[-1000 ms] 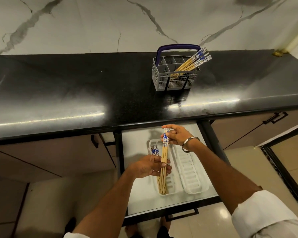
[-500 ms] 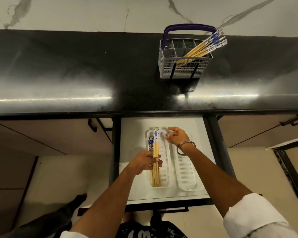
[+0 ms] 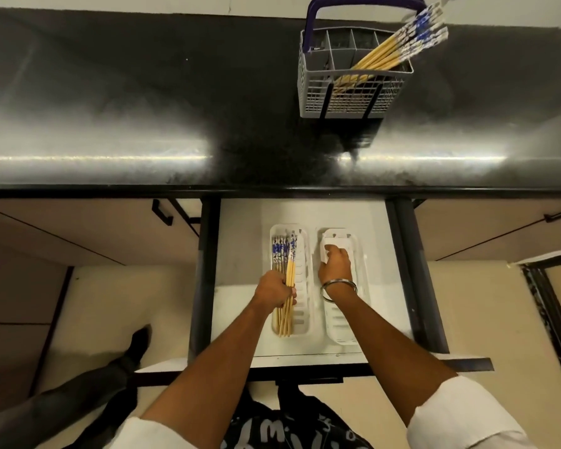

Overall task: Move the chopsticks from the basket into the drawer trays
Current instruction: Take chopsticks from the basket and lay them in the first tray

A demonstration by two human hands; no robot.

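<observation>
My left hand grips a bundle of bamboo chopsticks with blue-and-white tops, held low in the left white tray of the open drawer. More chopsticks lie under them in that tray. My right hand rests on the far end of the right white tray, fingers curled on its rim. On the black counter, a grey basket with a purple handle holds several more chopsticks leaning to the right.
The black countertop overhangs the drawer's far end. Closed cabinet fronts with dark handles flank the drawer. A dark shoe and leg stand on the cream floor at lower left.
My left hand has lowered the bundle into the left tray. My right hand let go of the chopstick tops and moved right onto the right tray. The camera tilted further down.
</observation>
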